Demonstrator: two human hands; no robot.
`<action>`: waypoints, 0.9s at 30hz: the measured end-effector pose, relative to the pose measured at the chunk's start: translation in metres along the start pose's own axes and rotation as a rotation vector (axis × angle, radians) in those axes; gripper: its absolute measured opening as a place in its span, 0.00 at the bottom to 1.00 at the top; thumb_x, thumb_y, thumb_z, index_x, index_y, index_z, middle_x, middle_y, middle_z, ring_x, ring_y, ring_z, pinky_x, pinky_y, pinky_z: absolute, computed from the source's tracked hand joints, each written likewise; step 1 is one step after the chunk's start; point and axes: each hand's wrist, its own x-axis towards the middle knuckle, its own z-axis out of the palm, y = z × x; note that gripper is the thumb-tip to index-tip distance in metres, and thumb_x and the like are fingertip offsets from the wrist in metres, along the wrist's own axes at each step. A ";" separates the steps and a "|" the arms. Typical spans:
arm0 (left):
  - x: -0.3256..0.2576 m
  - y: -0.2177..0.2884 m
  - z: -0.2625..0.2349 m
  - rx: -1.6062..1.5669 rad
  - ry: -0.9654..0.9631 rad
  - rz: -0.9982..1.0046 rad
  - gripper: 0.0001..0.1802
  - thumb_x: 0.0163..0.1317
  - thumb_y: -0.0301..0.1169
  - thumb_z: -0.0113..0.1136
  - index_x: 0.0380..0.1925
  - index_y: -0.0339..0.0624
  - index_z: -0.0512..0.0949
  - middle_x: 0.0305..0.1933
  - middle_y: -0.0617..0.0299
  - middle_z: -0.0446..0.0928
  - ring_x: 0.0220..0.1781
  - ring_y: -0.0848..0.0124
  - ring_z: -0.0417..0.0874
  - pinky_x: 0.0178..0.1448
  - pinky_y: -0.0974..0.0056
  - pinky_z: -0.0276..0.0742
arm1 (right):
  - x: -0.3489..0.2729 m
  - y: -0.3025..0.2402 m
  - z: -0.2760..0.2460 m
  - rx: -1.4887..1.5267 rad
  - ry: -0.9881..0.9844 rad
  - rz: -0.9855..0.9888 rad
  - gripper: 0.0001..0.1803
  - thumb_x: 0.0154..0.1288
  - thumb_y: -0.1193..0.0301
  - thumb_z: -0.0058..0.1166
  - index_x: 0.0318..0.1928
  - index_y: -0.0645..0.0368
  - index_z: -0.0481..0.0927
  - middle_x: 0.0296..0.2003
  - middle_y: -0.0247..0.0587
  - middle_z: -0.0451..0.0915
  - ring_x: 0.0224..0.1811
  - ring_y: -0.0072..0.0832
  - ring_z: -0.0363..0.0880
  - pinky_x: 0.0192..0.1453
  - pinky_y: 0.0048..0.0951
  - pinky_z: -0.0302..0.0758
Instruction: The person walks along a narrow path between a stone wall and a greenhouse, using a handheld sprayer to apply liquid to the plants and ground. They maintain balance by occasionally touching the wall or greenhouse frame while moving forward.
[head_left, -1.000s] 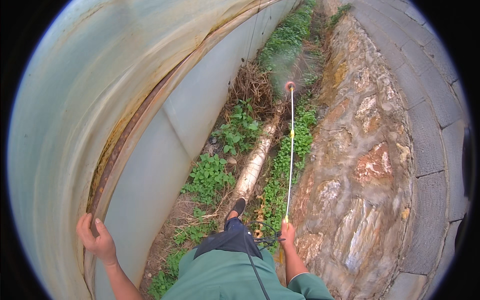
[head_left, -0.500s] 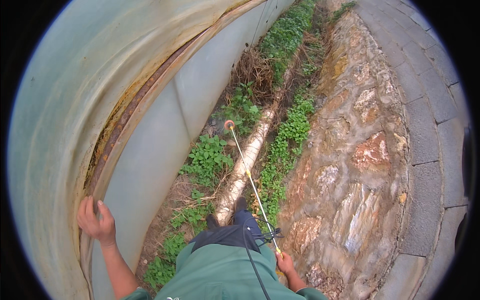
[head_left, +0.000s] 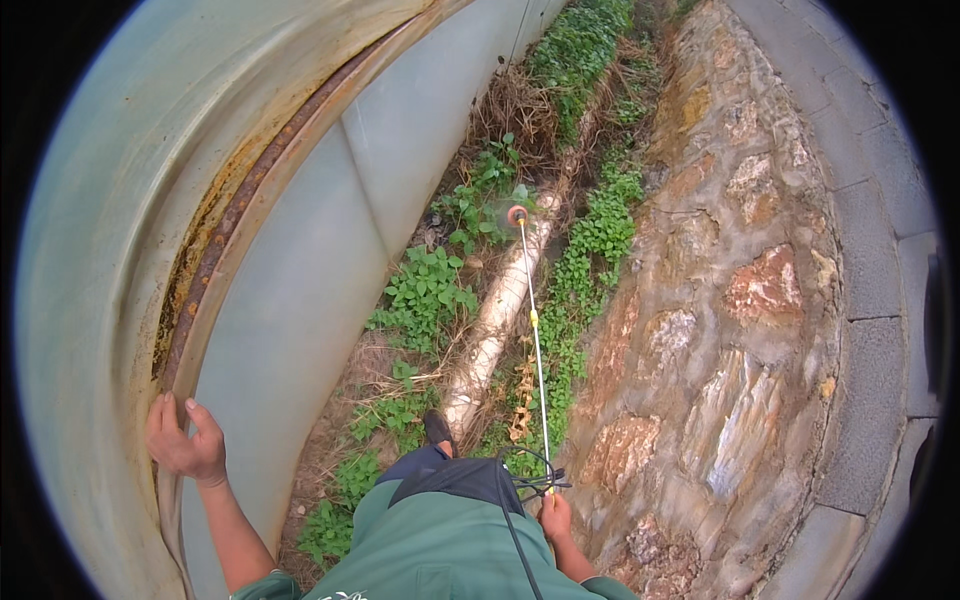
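The right hand [head_left: 556, 517] grips the slim white wand [head_left: 538, 365] for reach ahead; the loosely spread left hand [head_left: 190, 448] perhaps braces against the rusty brown metal rail [head_left: 217, 242].

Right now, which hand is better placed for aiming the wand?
Probably the right hand: it grips the wand by its near end, while the left hand is at the rusty rail, far from the wand.

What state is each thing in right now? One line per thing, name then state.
Spray wand: held, extended forward
Wand's tip: orange-red, faint haze beside it
Metal rail: rusty
Plastic sheeting: translucent, stained in places
Left hand: touching the rail's edge, thumb apart
Right hand: closed around the wand
Pale pole: lying on the ground
Black cable: partly looped
Leafy plants: green
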 end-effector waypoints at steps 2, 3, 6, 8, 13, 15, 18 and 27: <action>-0.002 -0.001 0.003 0.006 0.018 0.016 0.15 0.56 0.28 0.64 0.45 0.42 0.80 0.47 0.57 0.82 0.46 0.60 0.82 0.49 0.59 0.75 | -0.009 0.018 0.003 0.006 0.005 0.029 0.21 0.75 0.58 0.45 0.26 0.58 0.72 0.16 0.34 0.73 0.15 0.22 0.71 0.20 0.29 0.67; -0.002 -0.002 0.004 0.011 0.028 0.025 0.15 0.56 0.28 0.64 0.45 0.42 0.80 0.47 0.58 0.82 0.46 0.60 0.82 0.49 0.59 0.75 | -0.007 0.026 0.006 -0.002 0.078 -0.006 0.22 0.75 0.57 0.45 0.26 0.59 0.72 0.16 0.35 0.73 0.16 0.23 0.71 0.22 0.30 0.68; -0.001 -0.002 0.005 0.000 0.054 0.040 0.15 0.57 0.29 0.64 0.45 0.43 0.80 0.47 0.59 0.81 0.46 0.60 0.81 0.49 0.58 0.75 | 0.005 0.032 0.020 -0.017 0.294 -0.080 0.24 0.74 0.54 0.47 0.28 0.63 0.73 0.18 0.40 0.74 0.19 0.28 0.72 0.27 0.34 0.69; 0.000 -0.001 0.004 -0.007 0.061 0.034 0.15 0.57 0.29 0.64 0.45 0.43 0.80 0.47 0.59 0.81 0.46 0.60 0.81 0.49 0.58 0.76 | 0.028 0.016 0.022 0.015 0.392 -0.100 0.26 0.73 0.52 0.47 0.29 0.65 0.72 0.20 0.44 0.73 0.22 0.31 0.71 0.30 0.38 0.69; 0.001 0.001 -0.001 -0.048 0.081 0.054 0.15 0.56 0.30 0.63 0.46 0.45 0.80 0.47 0.59 0.81 0.47 0.60 0.81 0.50 0.57 0.76 | 0.060 -0.038 0.021 0.237 0.420 -0.060 0.28 0.74 0.51 0.46 0.29 0.66 0.72 0.19 0.46 0.73 0.23 0.35 0.73 0.32 0.41 0.69; 0.002 0.002 -0.003 -0.058 0.087 0.054 0.16 0.55 0.31 0.63 0.46 0.46 0.80 0.47 0.60 0.81 0.47 0.59 0.81 0.51 0.56 0.76 | 0.052 -0.040 0.022 0.243 0.427 -0.074 0.28 0.74 0.51 0.46 0.29 0.66 0.73 0.19 0.47 0.73 0.23 0.36 0.75 0.32 0.42 0.69; 0.004 0.001 -0.005 -0.055 0.091 0.071 0.16 0.55 0.33 0.63 0.46 0.47 0.80 0.48 0.61 0.80 0.46 0.59 0.80 0.50 0.56 0.76 | 0.024 -0.011 0.028 0.104 0.472 -0.128 0.29 0.73 0.50 0.46 0.28 0.67 0.73 0.19 0.48 0.74 0.24 0.39 0.77 0.33 0.43 0.70; 0.002 0.004 -0.007 -0.108 0.044 -0.033 0.16 0.53 0.36 0.62 0.43 0.50 0.81 0.45 0.64 0.79 0.46 0.60 0.79 0.49 0.55 0.75 | -0.109 0.199 0.091 0.157 0.291 0.030 0.27 0.73 0.50 0.47 0.27 0.62 0.73 0.19 0.46 0.74 0.16 0.33 0.75 0.21 0.40 0.68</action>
